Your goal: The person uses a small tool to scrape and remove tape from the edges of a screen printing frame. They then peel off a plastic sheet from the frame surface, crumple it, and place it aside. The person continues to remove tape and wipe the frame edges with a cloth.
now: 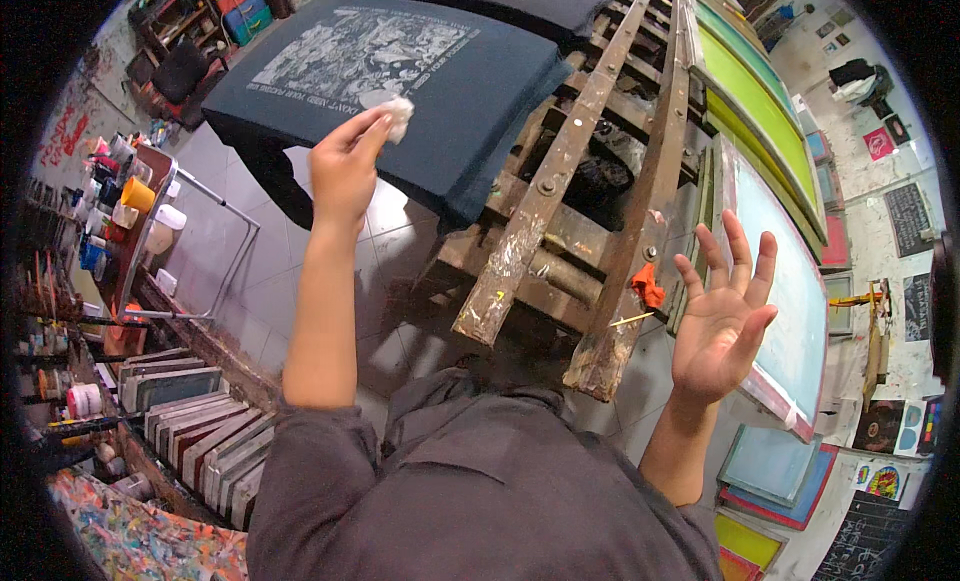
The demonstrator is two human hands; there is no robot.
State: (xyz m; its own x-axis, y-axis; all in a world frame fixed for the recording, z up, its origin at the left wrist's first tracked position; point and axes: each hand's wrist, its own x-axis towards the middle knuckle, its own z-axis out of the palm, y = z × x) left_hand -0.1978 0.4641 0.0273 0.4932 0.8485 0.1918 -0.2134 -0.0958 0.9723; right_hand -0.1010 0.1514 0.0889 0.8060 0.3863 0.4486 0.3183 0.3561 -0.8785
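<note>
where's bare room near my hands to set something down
Bare fabric on the dark shirt, between its white print and the brown rails, right of your left hand. Floor tiles show between shirt and metal stand. That stand is crowded with tubs.

Head-worn fisheye looks down, rim seemingly blurred.

Bench: wood, paint-spattered, 2 long rails, bolted.
R rail: orange scrap at R edge nr near end; pale stick just nearer, across same edge.
L edge: dark shirt, flat, white print up; 2nd dark shirt farther along.
Side table: yellow-orange cup, white tub, asst. bottles.
Low rack: framed screens in row.
Floor: pale tiles.
</note>
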